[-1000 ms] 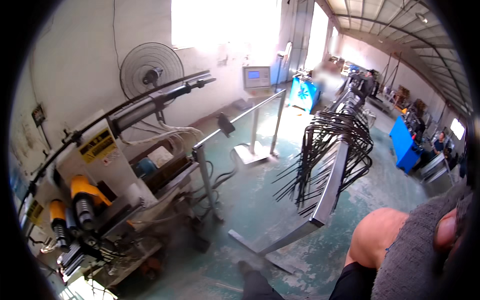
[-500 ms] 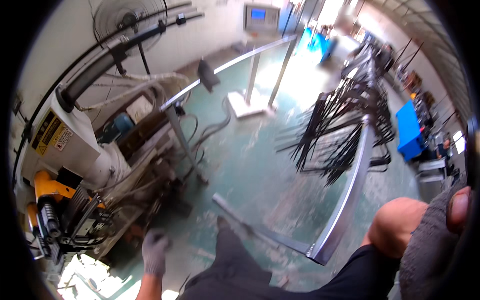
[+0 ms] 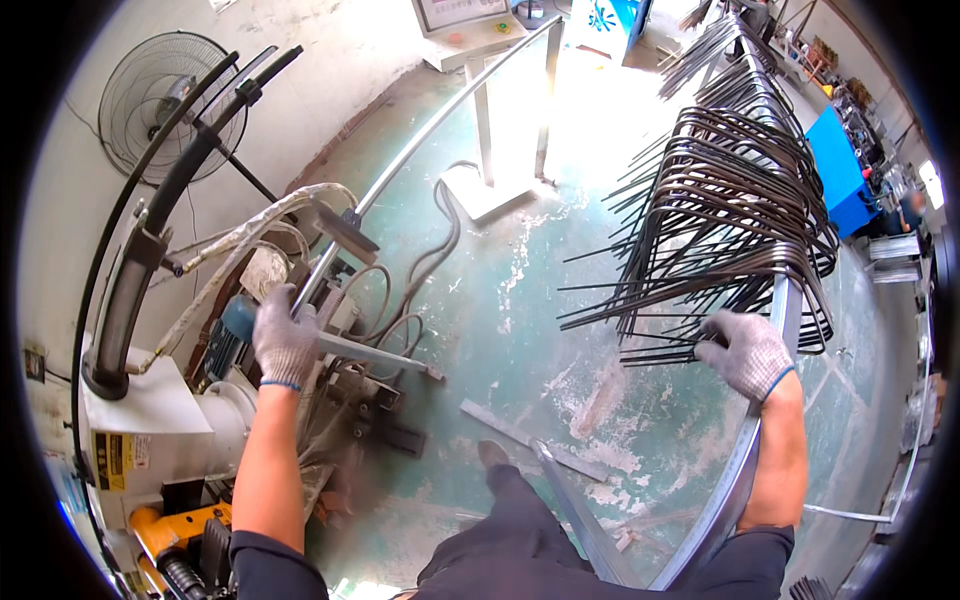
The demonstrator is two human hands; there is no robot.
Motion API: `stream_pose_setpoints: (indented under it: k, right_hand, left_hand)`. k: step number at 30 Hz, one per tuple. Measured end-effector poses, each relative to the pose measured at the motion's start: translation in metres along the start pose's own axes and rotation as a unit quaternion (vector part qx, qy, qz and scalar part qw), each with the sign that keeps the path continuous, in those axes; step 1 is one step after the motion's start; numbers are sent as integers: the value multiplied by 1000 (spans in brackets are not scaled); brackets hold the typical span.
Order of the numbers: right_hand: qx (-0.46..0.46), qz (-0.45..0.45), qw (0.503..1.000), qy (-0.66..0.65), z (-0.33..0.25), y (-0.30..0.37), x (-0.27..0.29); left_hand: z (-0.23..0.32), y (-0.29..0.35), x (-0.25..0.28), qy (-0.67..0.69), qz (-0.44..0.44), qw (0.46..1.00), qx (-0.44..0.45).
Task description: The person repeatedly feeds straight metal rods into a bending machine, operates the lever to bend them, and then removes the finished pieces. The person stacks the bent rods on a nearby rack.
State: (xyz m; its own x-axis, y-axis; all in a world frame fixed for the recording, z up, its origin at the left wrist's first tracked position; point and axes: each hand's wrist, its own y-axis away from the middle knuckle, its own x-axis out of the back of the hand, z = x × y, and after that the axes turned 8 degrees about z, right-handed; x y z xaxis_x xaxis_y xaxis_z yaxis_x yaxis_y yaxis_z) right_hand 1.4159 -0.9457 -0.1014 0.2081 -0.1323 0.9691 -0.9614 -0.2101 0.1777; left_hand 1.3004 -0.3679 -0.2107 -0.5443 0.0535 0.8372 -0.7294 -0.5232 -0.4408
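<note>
My left hand (image 3: pixel 284 340), in a pale grey knitted glove, is at the near end of a long narrow metal rail (image 3: pixel 420 130). Its thumb and fingers look slightly apart, and whether it touches the rail cannot be told. To the right, my right hand (image 3: pixel 745 355) wears the same kind of glove, with thumb and fingers apart and nothing seen between them. It is over the near edge of a row of dark bent metal rods (image 3: pixel 720 190). These hang in a thick bunch on a silvery metal beam (image 3: pixel 735 475), which passes close beside my right forearm.
On the left stand a white machine (image 3: pixel 150 410) with a black arm and hoses, and a wire fan (image 3: pixel 170 105). A flat metal bar (image 3: pixel 530 440) lies low near my foot. A white base plate (image 3: pixel 485 195) supports a post. A blue bin (image 3: pixel 835 165) stands far right.
My view has swung, and both forearms are now raised forward. My left hand came up from low down to the rail's end; my right hand moved in from the right edge to the rods.
</note>
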Motion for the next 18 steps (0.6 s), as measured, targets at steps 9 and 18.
stream_pose_setpoints:
  k: [9, 18]
  right_hand:
    - [-4, -60, 998, 1, -6, -13, 3]
    - [-13, -44, 999, 17, -14, -15, -5]
  left_hand:
    - [0, 12, -56, -168, 21, 983, -74]
    - [-13, 40, -31, -111, 103, 978, -141]
